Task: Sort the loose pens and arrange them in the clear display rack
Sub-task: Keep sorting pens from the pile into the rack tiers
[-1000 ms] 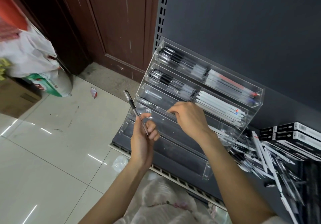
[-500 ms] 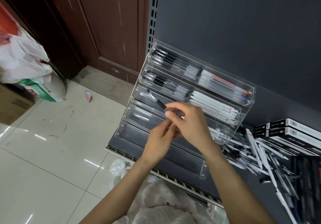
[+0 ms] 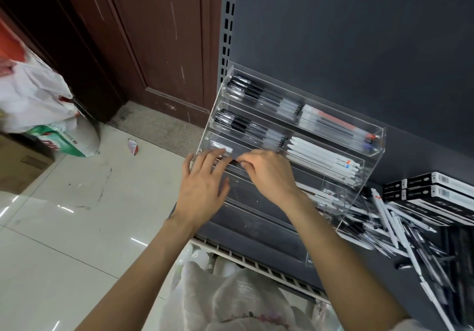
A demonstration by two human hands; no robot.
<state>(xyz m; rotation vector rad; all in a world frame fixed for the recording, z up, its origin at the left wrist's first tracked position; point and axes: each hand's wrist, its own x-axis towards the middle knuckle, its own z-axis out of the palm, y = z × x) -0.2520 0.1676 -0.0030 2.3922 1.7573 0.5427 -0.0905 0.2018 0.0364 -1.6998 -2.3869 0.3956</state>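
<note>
A clear tiered display rack [image 3: 372, 148] stands on the dark shelf against the back panel. Its top tiers hold black pens [image 3: 246, 92] on the left, and red and white pens [image 3: 323, 161] on the right. My right hand [image 3: 266, 174] pinches a black pen [image 3: 230, 160] and holds it at the left part of the third tier. My left hand [image 3: 202, 189] lies with straight, spread fingers over the same tier's front edge, touching the pen's left end. A heap of loose pens [image 3: 400, 228] lies on the shelf right of the rack.
Black pen boxes [image 3: 436, 189] are stacked at the right behind the heap. Plastic bags [image 3: 230, 302] sit below the shelf edge. On the tiled floor at left are a white bag [image 3: 33, 94], a sack [image 3: 69, 138] and a cardboard box [image 3: 18, 166]. A brown door [image 3: 154, 35] stands behind.
The pen passed from my left hand to my right hand. My right hand brought it down to the third tier, and my left hand opened and spread flat over the tier's edge.
</note>
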